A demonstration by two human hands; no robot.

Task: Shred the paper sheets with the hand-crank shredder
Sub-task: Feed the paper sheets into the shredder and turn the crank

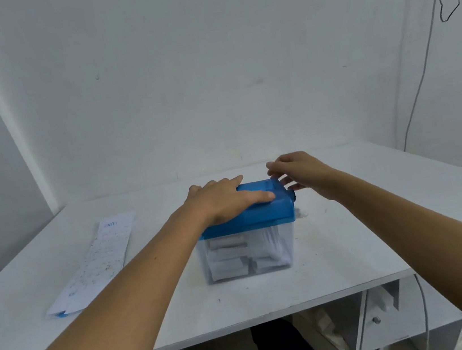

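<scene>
Item: hand-crank shredder (246, 232), standing at the middle of the white table (352, 246), directly ahead of me.
- Blue lid (262, 213): opaque plastic with rounded edges, seated on the bin.
- Clear bin (288, 244): see-through walls, packed with white paper strips (230, 261).
- Dark round hub (292, 195): on the lid's right end.

Hands:
- Left hand (222, 202): laid flat on the lid's top, fingers straight and pointing right.
- Right hand (297, 171): at the lid's far right corner, fingers spread and loosely straight, blurred. I cannot tell whether it touches the lid or the hub.

Hard to read:
- The strips blur behind the bin wall.
- The left hand covers much of the lid's top.
- Paper sheets (96, 262): a long stack, well left of the shredder, print too faint to read.

Setting:
- The table top is scuffed and speckled near the shredder.
- Plain white walls (209, 74) stand behind.
- A dark cable (418, 83) hangs down at the right.
- A small drawer unit (375, 320) sits under the table's right side.
</scene>
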